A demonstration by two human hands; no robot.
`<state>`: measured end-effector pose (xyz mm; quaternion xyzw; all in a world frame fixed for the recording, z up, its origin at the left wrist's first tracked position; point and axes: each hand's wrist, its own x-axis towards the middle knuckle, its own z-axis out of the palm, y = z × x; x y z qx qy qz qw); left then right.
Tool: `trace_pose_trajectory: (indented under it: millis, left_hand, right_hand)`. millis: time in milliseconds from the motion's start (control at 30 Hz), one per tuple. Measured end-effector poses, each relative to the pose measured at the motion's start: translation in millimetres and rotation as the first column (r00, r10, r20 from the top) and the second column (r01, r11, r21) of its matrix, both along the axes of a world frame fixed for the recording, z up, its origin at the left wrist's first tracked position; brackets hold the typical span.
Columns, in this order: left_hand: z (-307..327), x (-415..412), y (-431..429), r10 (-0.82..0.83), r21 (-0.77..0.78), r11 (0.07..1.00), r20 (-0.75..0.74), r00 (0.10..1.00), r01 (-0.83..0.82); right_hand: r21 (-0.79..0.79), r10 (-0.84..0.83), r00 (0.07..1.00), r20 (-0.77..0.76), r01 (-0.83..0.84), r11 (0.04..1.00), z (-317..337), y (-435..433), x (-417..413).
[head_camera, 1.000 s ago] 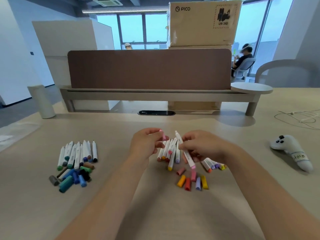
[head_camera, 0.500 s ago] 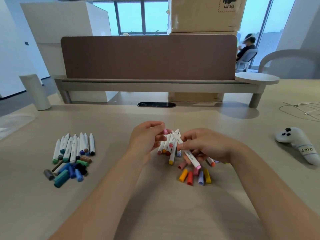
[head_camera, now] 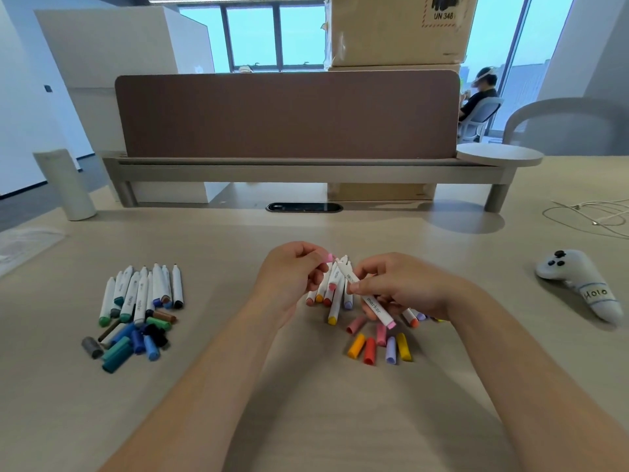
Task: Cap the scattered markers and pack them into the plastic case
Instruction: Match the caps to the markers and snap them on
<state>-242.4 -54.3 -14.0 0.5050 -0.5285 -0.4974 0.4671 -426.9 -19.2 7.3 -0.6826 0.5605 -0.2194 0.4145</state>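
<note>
Both full: your left hand (head_camera: 292, 277) pinches the pink cap (head_camera: 329, 257), right hand (head_camera: 405, 287) grips the marker (head_camera: 374, 306); misaligned, it could drop into loose caps (head_camera: 369, 350) at six o'clock.

Head camera faces forward and down over the desk (head_camera: 333, 424)

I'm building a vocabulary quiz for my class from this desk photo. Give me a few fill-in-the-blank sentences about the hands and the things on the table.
1. The left hand pinches a ___ cap.
2. The right hand holds a white marker printed with the word ___.
3. The label on the white controller reads ___.
4. The blue and green caps lie on the person's ___ side.

Missing words: pink; marker; Holo; left.
</note>
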Motion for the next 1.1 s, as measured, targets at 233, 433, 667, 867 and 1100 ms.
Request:
trace_pose_trajectory:
  millis: [233,433,667,867,1100]
  left_hand:
    - [0.4,-1.0,2.6,-0.026,-0.069,0.997,0.078,0.997,0.032]
    - [0.2,-9.1,7.9,0.056,-0.185,0.982,0.187,0.981,-0.02]
    - [4.5,-14.3,13.3,0.054,-0.221,0.975,0.137,0.989,-0.023]
    - [2.5,-9.3,7.1,-0.002,-0.11,0.994,0.057,0.998,0.008]
    - [3.4,-5.9,11.1,0.01,-0.102,0.995,0.137,0.991,0.004]
  right_hand:
    - [0.042,0.009,1.0,0.003,-0.009,0.999,0.3,0.1,2.3]
    - [-0.029,-0.014,0.999,-0.04,0.012,1.0,-0.5,-0.8,2.3]
    - [-0.186,-0.043,0.985,-0.169,0.011,0.982,1.3,-3.0,2.7]
    - [-0.271,-0.21,0.954,-0.216,0.148,0.951,8.0,-5.6,4.8]
    - [-0.244,-0.329,0.683,-0.653,0.221,0.944,-15.1,-19.9,0.7]
